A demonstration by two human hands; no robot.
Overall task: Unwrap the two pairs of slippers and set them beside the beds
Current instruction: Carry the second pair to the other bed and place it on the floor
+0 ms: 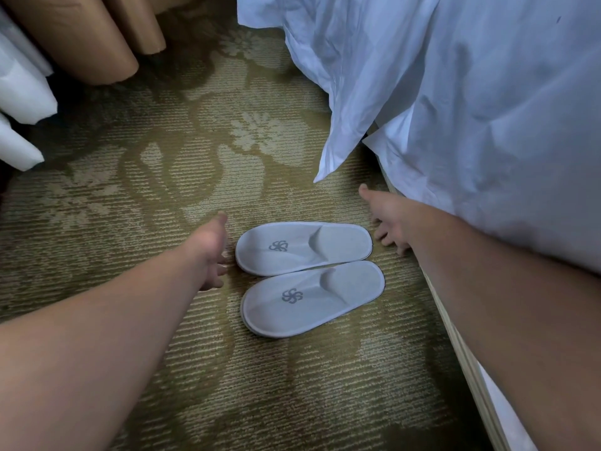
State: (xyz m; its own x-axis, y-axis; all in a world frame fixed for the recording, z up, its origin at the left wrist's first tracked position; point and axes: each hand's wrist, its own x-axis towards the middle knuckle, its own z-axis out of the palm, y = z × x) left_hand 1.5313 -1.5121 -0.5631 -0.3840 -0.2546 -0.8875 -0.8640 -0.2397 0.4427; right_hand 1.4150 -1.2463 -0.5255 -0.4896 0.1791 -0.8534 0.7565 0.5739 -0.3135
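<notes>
Pair of slippers, centre of frame, flat on floor, soles down. No wrap on either.

Upper slipper point(302, 247): white, closed toe to frame L, heel end to frame R. Grey swirl logo on the vamp. Thin darker edge round the sole.

Lower slipper point(312, 299): same make, same logo, same heading. Lies just below the upper one in frame, long sides touching, set slightly further R. Both look clean; vamps flat, only slightly raised.

L hand point(213, 252): mid-frame L, at toe end of upper slipper. Fingers loosely curled downward, nothing in them. Fingertips just beside the toe; contact w/ it can't be told.

R hand point(387, 222): mid-frame R, at heel end of upper slipper. Fingers spread and relaxed, pointing down to the floor, thumb stuck out toward top of frame. Grasping nothing. Close to the heel rim; touching or not can't be told.

Both forearms bare, coming in from lower corners.

Carpet point(146, 177): olive-green, ribbed weave, large pale floral pattern.

Bed base point(455, 320): pale edge running diagonally down R side of frame, just R of the slippers' heels. White bed linen point(471, 92), creased, hangs over it, filling upper R; one corner droops to the carpet above the R hand.

Upper L: tan drapes point(97, 37) in folds reaching the floor, white sheer curtain point(22, 92) at far L edge.
</notes>
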